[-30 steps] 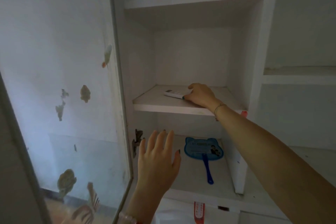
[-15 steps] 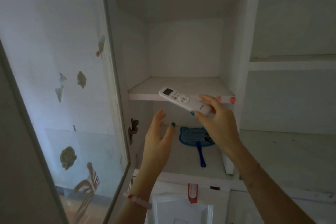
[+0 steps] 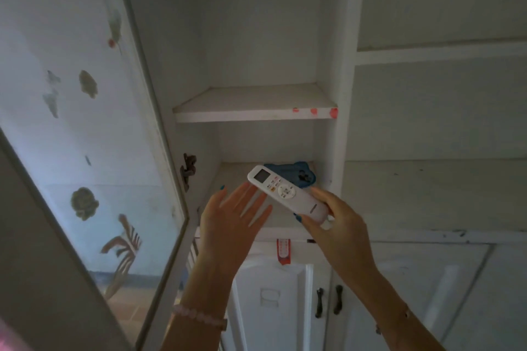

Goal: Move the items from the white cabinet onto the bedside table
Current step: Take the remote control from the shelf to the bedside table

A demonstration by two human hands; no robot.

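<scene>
Right grip (image 3: 338, 224) pinches a slim, smooth white plastic remote (image 3: 285, 194); left grip (image 3: 228, 225) spread flat.

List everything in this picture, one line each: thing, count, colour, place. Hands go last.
remote control: one, white, held in front of the lower shelf
hand fan: one, blue, lying on the lower shelf, partly hidden behind the remote control
cabinet: one, white, straight ahead
glass door: one, white-framed with stickers, swung open at left
door handles: two, dark, on the lower doors
red tag: one, red, just under the lower shelf's front edge
bracelet: one, pink beads, on the left wrist
left hand: open, fingers straight, close beside the remote control
right hand: grips the remote control's lower end
</scene>
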